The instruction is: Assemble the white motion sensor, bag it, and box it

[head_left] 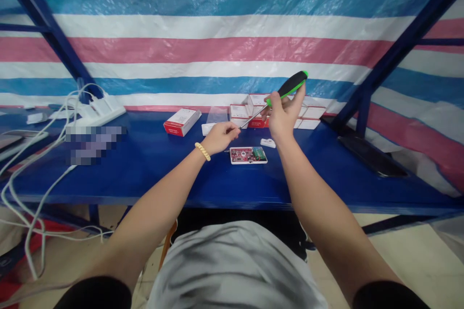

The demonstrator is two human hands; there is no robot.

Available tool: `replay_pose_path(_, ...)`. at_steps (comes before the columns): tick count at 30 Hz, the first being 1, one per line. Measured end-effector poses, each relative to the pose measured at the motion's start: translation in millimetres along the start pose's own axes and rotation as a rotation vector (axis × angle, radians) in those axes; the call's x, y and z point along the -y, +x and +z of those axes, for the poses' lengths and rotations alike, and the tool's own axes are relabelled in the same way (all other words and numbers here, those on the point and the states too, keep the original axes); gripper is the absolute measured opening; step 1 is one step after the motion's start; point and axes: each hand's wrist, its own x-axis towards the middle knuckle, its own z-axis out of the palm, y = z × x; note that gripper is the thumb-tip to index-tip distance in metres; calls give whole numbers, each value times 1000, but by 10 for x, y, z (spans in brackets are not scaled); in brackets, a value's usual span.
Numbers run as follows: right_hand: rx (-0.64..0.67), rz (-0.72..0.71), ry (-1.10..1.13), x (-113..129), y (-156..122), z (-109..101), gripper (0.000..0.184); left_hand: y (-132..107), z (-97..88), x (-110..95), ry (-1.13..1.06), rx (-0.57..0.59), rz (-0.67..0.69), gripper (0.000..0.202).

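Note:
My right hand (pixel 283 117) is raised over the blue table and grips a screwdriver (pixel 286 90) by its black and green handle. The metal shaft slants down to the left. My left hand (pixel 222 136), with a beaded band on the wrist, pinches the shaft's tip between closed fingers. Below both hands lies an open white device (pixel 248 155) with a red circuit board and a green terminal block showing. A small white part (pixel 268 143) lies just beyond it to the right.
A red and white box (pixel 182 121) lies left of my hands, and several similar boxes (pixel 311 112) are stacked at the back. White power strips and cables (pixel 94 109) crowd the table's left side. A dark phone (pixel 369 156) lies at the right. Blue frame bars slant at both sides.

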Motion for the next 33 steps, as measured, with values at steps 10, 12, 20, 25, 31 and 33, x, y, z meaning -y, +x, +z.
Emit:
replay_pose_path(10,21,103,45,139,-11,56,84,0,-19,15,41,114,4,16)
replay_pose_path(12,17,101,40,143,-23,79,83,-4,-5,9,60,109,13,16)
replay_pose_path(20,46,22,-52,49,-21,96,70,-16,35,-37,63,136,8,18)
replay_pose_path(25,11,30,-51,58,-33,107,65,-23,45,-66,48,170,8,20)
replay_pose_path(31,13,-16,-92,17,-14,71,63,0,31,-39,-1,171,27,28)
replay_pose_path(33,-2,-21,-94,8,0,44,63,17,1,-2,-21,148,16,29)
